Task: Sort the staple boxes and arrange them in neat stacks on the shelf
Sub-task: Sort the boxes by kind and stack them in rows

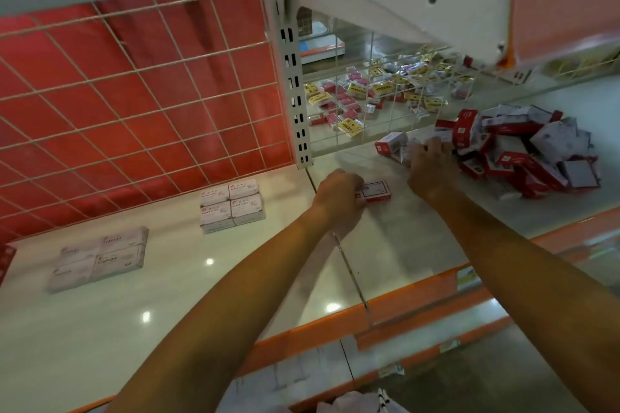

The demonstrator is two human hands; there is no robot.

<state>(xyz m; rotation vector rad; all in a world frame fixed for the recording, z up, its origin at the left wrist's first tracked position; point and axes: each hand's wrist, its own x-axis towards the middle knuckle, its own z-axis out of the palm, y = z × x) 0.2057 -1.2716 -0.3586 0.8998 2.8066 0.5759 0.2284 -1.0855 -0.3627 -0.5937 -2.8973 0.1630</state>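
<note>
Head view: a flat red and white staple box [375, 190] is seen lying on the pale shelf [419, 245], just right of the clear divider [349, 265], and its left end is gripped by the curled fingers of the left hand [339, 198]. It is judged that the first box of a new stack is being squared up, so the sorting is taken to be at an early stage. The box is small and rectangular, with a white label panel framed in red; it is expected to be light, stiff and easily slid. To its right, the right hand [431, 168] is laid on the near edge of the loose heap [523, 151] of red and white boxes, fingers bent over one of them; whether that box is actually clasped cannot be told. For the next move, a matching box would need to be drawn free without the heap being toppled, turned label up and set squarely on the held one. Beyond the divider, a block of paper-clip boxes [231, 204] and a block of white staples boxes [100, 256] are already neatly arranged
</note>
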